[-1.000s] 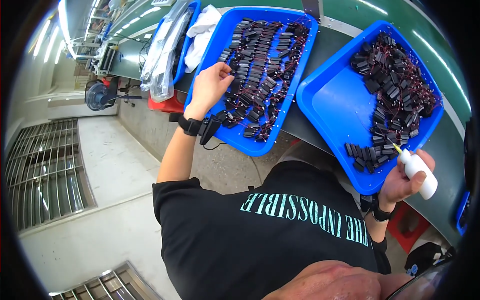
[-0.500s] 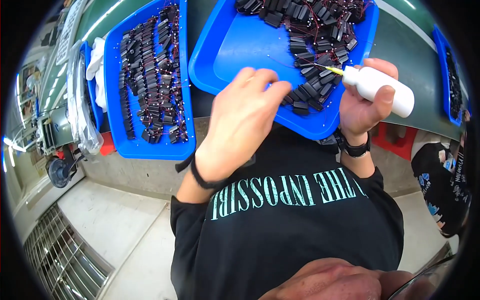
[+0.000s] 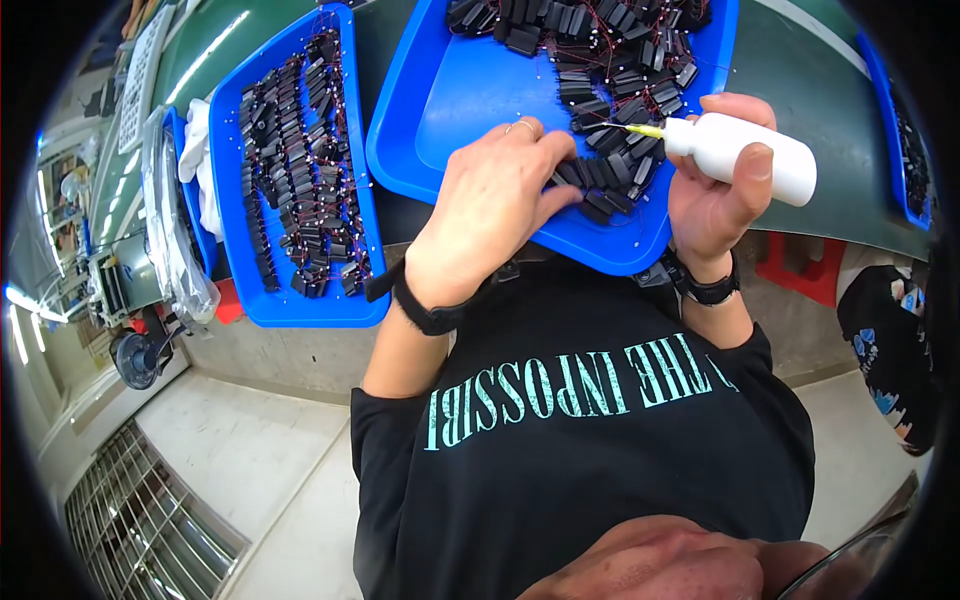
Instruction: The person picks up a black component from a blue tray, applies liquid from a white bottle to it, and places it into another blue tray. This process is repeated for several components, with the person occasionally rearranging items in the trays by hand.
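My right hand (image 3: 722,205) is wrapped round a white squeeze bottle (image 3: 750,155), tilted so its yellow tip with a thin needle (image 3: 645,130) points left. Beneath the needle lies a blue tray (image 3: 480,95) holding many small black blocks (image 3: 605,175) with thin dark-red wires and small white ends. Over the near rim of this tray, my left hand (image 3: 500,195) has its thumb and index finger closed at the left end of a row of blocks, on a small black block (image 3: 562,178). Its other fingers are curled and partly hidden.
Left of it stands a second blue tray (image 3: 350,215) filled with rows of similar wired blocks. A clear plastic bag (image 3: 180,230) hangs at the table's left edge. Another blue tray (image 3: 900,140) lies far right, near a person's patterned dark clothing (image 3: 885,360). The table (image 3: 800,70) is green.
My left hand has come down onto the blocks, its thumb and index closing at the row. My right hand and the bottle shifted slightly left and up in the picture, needle still over the tray.
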{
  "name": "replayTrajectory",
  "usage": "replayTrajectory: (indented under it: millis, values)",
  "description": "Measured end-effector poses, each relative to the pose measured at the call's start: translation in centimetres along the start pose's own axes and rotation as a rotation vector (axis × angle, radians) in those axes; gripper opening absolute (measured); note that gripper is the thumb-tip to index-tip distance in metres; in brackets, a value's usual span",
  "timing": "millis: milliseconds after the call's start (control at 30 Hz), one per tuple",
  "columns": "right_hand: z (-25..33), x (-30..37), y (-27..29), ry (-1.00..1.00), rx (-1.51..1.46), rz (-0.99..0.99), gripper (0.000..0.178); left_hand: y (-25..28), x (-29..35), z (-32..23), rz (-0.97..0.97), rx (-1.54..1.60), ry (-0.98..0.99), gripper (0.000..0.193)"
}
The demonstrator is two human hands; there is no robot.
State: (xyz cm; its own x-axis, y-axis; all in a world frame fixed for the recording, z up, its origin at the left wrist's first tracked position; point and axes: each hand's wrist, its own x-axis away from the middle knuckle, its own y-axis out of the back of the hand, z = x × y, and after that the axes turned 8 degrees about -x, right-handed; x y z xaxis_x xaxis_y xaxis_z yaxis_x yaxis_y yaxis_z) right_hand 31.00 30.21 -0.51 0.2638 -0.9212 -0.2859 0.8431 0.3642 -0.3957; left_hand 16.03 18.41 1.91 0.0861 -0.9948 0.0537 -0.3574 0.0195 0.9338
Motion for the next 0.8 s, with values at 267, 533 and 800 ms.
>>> replayTrajectory:
  millis: [267, 533, 800]
  values:
    - [0.6, 0.0, -0.4, -0.052, -0.015, 0.009, 0.056, 0.0, -0.6, 0.7, 0.039, 0.142, -0.121, 0.041]
    - [0.4, 0.0, 0.4, -0.071, -0.047, 0.073, 0.054, 1.6, 0.1, 0.1, 0.103, -0.056, -0.025, 0.043]
    - [0.3, -0.2, 0.5, -0.097, -0.071, 0.088, 0.053, 1.0, -0.3, -0.1, -0.031, -0.045, -0.079, 0.039]
